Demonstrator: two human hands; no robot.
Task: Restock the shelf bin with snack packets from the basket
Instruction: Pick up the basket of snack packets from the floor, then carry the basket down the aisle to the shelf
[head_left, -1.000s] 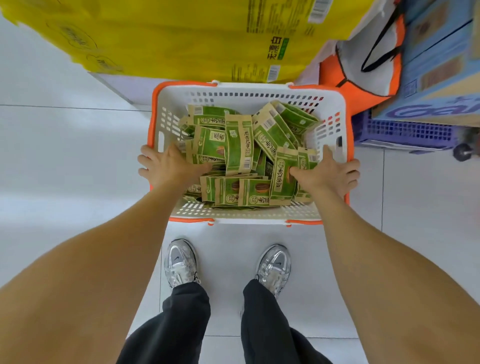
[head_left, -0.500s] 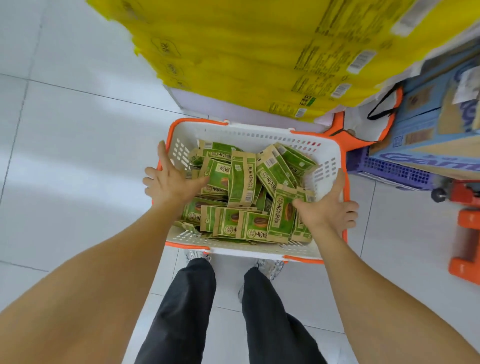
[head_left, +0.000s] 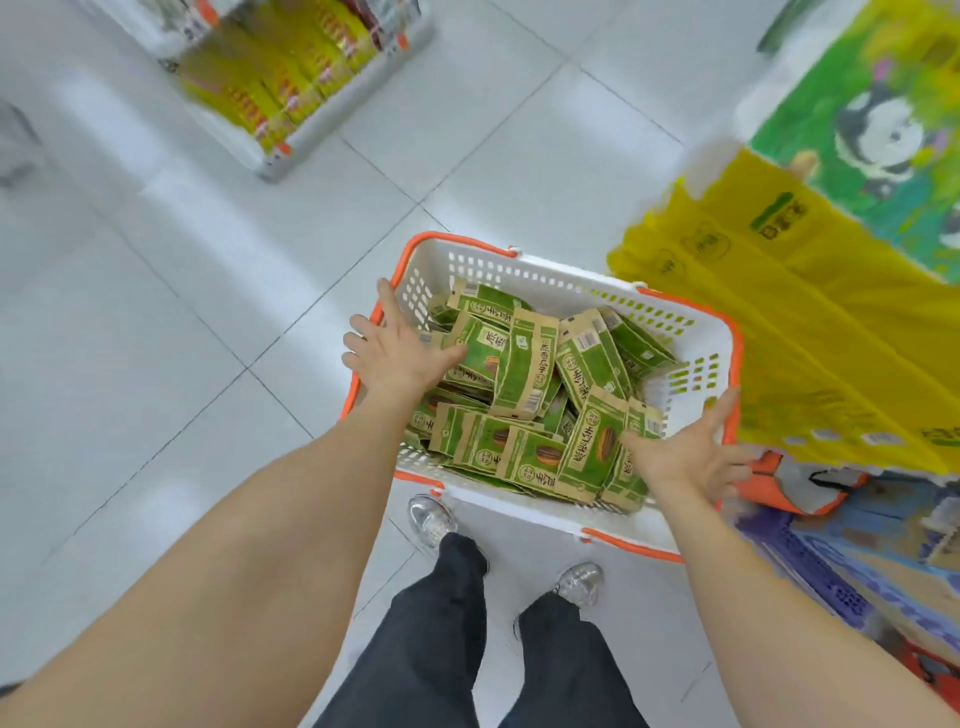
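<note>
A white basket with an orange rim (head_left: 524, 270) hangs above the floor tiles in front of me, tilted a little. It is heaped with several green and tan snack packets (head_left: 524, 364). My left hand (head_left: 395, 353) grips the basket's left wall, thumb inside over the packets and fingers outside. My right hand (head_left: 685, 457) holds the right wall the same way, its thumb lying on a packet. No shelf bin can be made out with certainty.
Big yellow packs (head_left: 779, 322) and a green printed pack (head_left: 883, 130) press in at the right. A low shelf with yellow goods (head_left: 291, 78) stands far left. A purple crate (head_left: 810, 577) and an orange bag (head_left: 779, 483) sit lower right. My shoes are under the basket.
The basket has come up off the floor in both hands and my view has swung left. The yellow packs moved from ahead to the right, and a far shelf appeared.
</note>
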